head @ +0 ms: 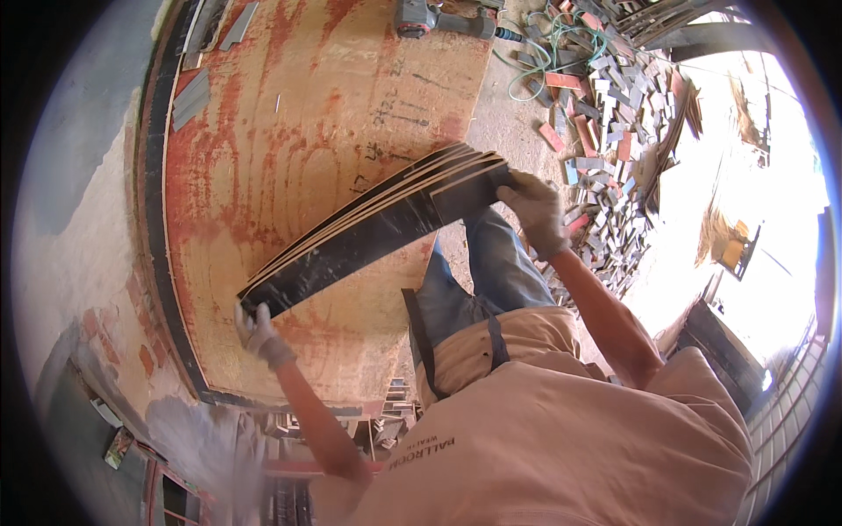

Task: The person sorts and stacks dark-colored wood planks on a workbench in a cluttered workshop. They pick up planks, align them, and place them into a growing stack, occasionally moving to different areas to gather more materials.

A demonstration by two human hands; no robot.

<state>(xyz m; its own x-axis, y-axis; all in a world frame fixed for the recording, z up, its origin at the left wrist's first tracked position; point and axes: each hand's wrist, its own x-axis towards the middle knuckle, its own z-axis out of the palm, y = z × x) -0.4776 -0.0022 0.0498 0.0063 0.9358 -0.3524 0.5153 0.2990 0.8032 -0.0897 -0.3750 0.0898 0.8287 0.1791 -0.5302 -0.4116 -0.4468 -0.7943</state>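
A long bundle of black-faced plywood strips (355,240) lies slanting across the view, over the near edge of a red-stained plywood panel (316,184). My left hand (263,338), in a pale work glove, grips the bundle's lower left end. At the upper right end, my gloved right hand (536,210) has hold of it too. The strips spread apart slightly along their upper edges. A pneumatic nail gun (454,25) with a hose fitting rests at the panel's top edge. Handwritten marks show on the panel beyond the strips.
Grey strips (191,98) lie at the panel's upper left, beside its dark raised border (158,230). A large heap of wood offcuts (612,171) covers the floor at right, with a green air hose (546,62) looped over its upper part. A peeling wall (99,197) stands at left.
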